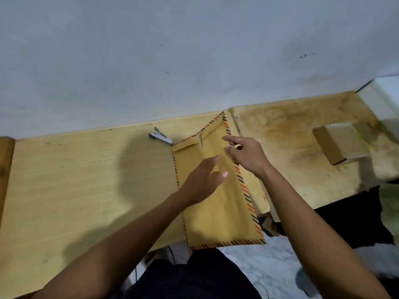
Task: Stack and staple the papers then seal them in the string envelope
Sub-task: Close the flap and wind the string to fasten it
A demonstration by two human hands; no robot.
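Note:
A long brown string envelope [218, 210] with a red-and-blue striped border lies on the wooden table [71, 180], its near end hanging over the table's front edge. Its flap [212, 131] stands up at the far end, with a thin string [201, 140] dangling from it. My left hand [205, 178] lies flat on the envelope's middle, fingers straight. My right hand [246, 155] hovers at the envelope's right edge, fingers loosely spread, holding nothing. A small silver stapler [160, 138] sits just left of the flap. No loose papers are visible.
A second, stained wooden tabletop [302, 134] adjoins on the right, with a brown cardboard box [339, 145] on it. A pale wall [194, 50] rises behind both tables. A white object [382, 98] stands at the far right corner.

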